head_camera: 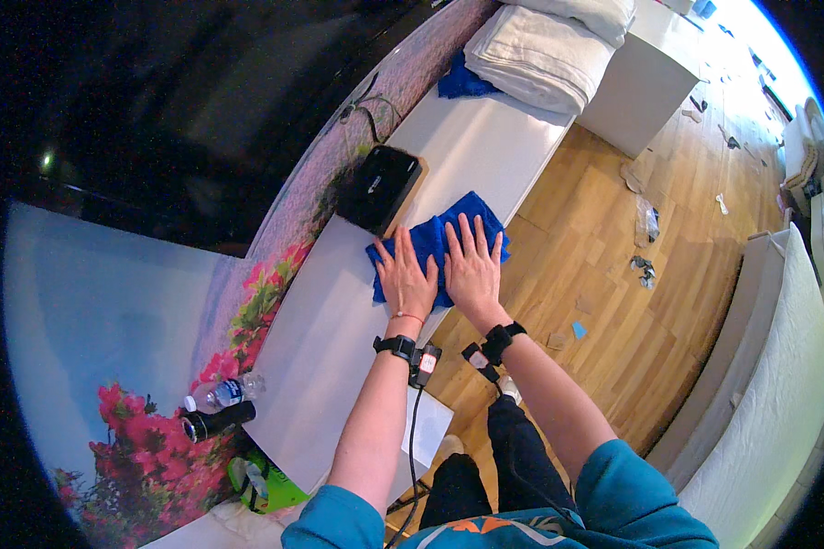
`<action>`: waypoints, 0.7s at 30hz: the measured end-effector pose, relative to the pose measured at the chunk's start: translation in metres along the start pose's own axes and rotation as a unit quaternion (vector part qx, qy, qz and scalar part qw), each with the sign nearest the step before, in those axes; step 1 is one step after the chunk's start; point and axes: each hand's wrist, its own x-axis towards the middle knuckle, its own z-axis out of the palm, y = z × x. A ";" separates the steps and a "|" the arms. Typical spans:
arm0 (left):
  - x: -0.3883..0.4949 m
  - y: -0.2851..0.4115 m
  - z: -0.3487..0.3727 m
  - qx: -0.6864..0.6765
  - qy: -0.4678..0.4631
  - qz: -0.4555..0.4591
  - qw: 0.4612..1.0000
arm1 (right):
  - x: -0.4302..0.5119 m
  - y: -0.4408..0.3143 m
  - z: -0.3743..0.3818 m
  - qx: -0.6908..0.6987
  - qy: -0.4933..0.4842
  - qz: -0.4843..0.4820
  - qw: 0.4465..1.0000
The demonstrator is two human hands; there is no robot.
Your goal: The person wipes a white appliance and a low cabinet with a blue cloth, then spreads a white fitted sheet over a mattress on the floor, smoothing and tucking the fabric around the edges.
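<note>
A blue cloth (428, 237), apparently folded in part, lies on a long white table (316, 329). My left hand (409, 278) rests flat on its left part, fingers apart, with the fingertips near a black box-shaped device (379, 187). On the right part of the cloth my right hand (473, 266) lies palm down, fingers spread. Both hands press on the fabric without gripping it. The cloth's right corner reaches the table's front edge. Each wrist wears a black strap with a small cabled module.
Folded white towels (542, 58) are stacked at the table's far end, over another blue cloth (463, 79). A plastic bottle (223, 394) and a black cylinder (220, 420) lie at the left. Scraps litter the wooden floor (611, 288). A white-covered bed (755, 384) stands at the right.
</note>
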 end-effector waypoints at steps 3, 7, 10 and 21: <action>-0.005 0.001 0.003 -0.006 0.017 -0.061 0.998 | -0.003 -0.004 -0.001 0.016 -0.029 0.006 0.999; -0.004 -0.002 0.007 0.013 0.041 -0.059 0.997 | -0.003 -0.004 -0.001 0.026 -0.033 -0.007 0.999; -0.009 -0.003 0.006 0.003 0.022 -0.058 0.998 | -0.004 -0.003 -0.003 0.030 -0.049 -0.008 0.998; -0.057 0.022 -0.012 -0.012 -0.046 0.054 0.997 | -0.027 0.015 -0.026 0.040 -0.135 -0.103 0.985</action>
